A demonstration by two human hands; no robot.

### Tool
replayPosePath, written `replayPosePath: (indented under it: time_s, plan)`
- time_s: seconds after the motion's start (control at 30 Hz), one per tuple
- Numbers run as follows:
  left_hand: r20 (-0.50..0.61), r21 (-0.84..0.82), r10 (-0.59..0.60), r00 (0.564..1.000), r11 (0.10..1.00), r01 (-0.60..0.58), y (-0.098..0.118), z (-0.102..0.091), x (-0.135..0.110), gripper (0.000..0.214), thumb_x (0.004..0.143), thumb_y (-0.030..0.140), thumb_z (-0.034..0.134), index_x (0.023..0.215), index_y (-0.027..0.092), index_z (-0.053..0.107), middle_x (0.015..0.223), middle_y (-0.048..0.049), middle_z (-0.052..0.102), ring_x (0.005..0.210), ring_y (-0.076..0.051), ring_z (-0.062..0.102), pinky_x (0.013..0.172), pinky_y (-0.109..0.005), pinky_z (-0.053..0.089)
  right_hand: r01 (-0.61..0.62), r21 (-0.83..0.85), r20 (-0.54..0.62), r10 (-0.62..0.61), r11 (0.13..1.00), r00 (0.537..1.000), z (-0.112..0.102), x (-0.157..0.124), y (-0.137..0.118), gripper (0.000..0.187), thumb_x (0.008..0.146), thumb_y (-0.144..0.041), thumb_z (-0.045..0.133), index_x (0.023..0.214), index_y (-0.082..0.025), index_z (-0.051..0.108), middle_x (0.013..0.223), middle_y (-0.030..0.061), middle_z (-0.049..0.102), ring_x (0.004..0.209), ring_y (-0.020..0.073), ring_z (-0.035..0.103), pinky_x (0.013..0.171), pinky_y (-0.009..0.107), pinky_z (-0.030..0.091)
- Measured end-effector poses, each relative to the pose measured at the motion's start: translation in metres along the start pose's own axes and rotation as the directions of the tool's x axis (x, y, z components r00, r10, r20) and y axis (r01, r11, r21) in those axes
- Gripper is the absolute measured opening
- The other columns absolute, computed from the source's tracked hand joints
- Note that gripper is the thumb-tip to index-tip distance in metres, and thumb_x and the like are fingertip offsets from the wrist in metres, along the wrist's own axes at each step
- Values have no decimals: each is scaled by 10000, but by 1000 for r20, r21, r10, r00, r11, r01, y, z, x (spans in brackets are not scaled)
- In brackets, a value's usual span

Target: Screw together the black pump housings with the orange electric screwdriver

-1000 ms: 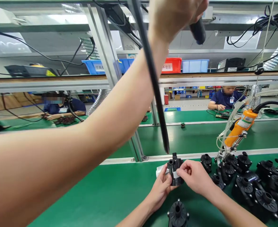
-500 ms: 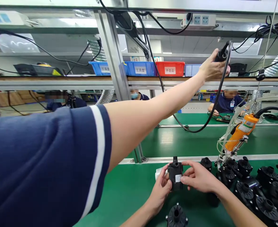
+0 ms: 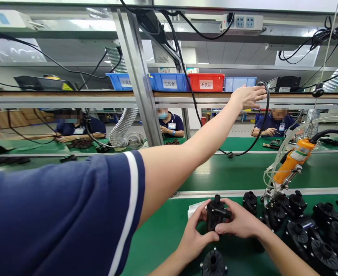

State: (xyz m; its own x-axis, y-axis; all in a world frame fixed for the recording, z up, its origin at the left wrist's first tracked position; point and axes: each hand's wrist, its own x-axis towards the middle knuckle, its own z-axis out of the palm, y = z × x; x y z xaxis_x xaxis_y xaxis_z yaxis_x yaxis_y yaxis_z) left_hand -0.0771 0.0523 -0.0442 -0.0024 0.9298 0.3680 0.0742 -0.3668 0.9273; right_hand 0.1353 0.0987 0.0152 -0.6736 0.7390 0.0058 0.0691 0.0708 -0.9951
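Both my hands hold a small black pump body (image 3: 215, 212) just above the green bench. My left hand (image 3: 194, 237) cups it from the left and below, fingers curled around it. From the right, my right hand (image 3: 240, 223) grips it with fingers wrapped over its side port. A co-worker's bare arm in a navy sleeve (image 3: 71, 214) crosses the view from the left. That co-worker's hand (image 3: 248, 96) reaches to the shelf edge, fingers stretched, touching a black cable (image 3: 268, 111).
Several black pump parts (image 3: 315, 234) crowd the bench at the right, and one more (image 3: 213, 263) lies below my hands. An orange tool (image 3: 294, 158) hangs over them on hoses. A slanted metal post (image 3: 137, 76) and coloured bins (image 3: 206, 82) stand behind. People sit across the conveyor.
The co-worker's hand dropped from holding a black plug aloft to the shelf edge. I turned the pump in my hands; its white label no longer shows.
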Motion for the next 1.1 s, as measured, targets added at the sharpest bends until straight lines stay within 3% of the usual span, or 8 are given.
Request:
replayPosePath:
  time_s: [0.17, 0.3, 0.37, 0.47, 0.6, 0.73, 0.87, 1.1]
  plan:
    - [-25, 114, 45, 999, 993, -42, 0, -3, -2, 972, 608, 346, 1045, 1490, 344, 636, 1093, -54, 751, 992, -331, 688, 1018, -456, 516, 1, -55, 10, -1, 998, 1000, -6, 2, 7, 699, 710, -336, 865, 1317, -217, 540, 1007, 35, 760, 725, 185, 686, 646, 288, 529]
    - [71, 235, 140, 988, 960, -153, -4, -26, 15, 936, 563, 671, 987, 1385, 303, 732, 1233, -115, 762, 1160, -398, 670, 1100, -481, 494, 19, -229, -119, -47, 973, 992, 3, 7, 16, 632, 690, -232, 877, 1204, -236, 510, 1025, 44, 750, 804, 213, 701, 706, 280, 487]
    - [11, 301, 165, 986, 940, -161, -9, -44, 28, 822, 713, 859, 760, 1276, 261, 790, 1236, -146, 754, 1227, -410, 625, 1159, -512, 439, 9, -310, -154, -60, 951, 986, 13, 8, 22, 554, 710, -150, 818, 1164, -237, 512, 973, 35, 741, 792, 216, 696, 704, 274, 460]
    - [-203, 397, 114, 973, 917, -25, -21, -66, 45, 659, 961, 760, 511, 1282, 241, 762, 1271, -165, 701, 1296, -414, 546, 1218, -617, 302, 25, -391, -97, -68, 920, 993, 30, 8, 29, 534, 669, -60, 784, 1121, -242, 566, 922, 8, 744, 813, 224, 707, 714, 265, 464]
    - [-227, 480, -2, 974, 870, 113, -34, -70, 49, 428, 794, 583, 812, 1058, 248, 836, 1190, -146, 730, 1286, -466, 529, 1197, -732, 216, 79, -466, -51, -116, 881, 992, 34, 8, 29, 409, 741, -46, 712, 1082, -260, 638, 953, -4, 755, 921, 224, 719, 805, 277, 509]
    - [-40, 460, -48, 998, 886, 61, -35, -54, 40, 321, 751, 452, 868, 1010, 264, 857, 1146, -116, 801, 1189, -400, 655, 1155, -574, 386, -12, -533, -298, -174, 846, 938, 23, 14, 30, 263, 950, -164, 550, 1201, -216, 609, 1238, 127, 684, 1113, 291, 666, 960, 398, 513]
    - [42, 385, -58, 997, 922, 37, -31, -42, 35, 342, 881, 474, 756, 1092, 211, 813, 1074, -105, 831, 1008, -313, 740, 937, -393, 542, -59, -565, -369, -187, 823, 910, 20, 16, 40, 412, 891, -154, 637, 1298, -207, 614, 1363, 155, 634, 1327, 372, 558, 1128, 491, 428]
    - [-11, 323, -22, 1000, 946, 25, -39, -41, 35, 435, 1000, 565, 600, 848, 172, 710, 756, -41, 751, 698, -214, 685, 664, -293, 530, -35, -536, -372, -199, 843, 907, 26, 24, 58, 257, 893, -180, 670, 1148, -214, 672, 1034, 74, 721, 983, 291, 674, 870, 384, 522]
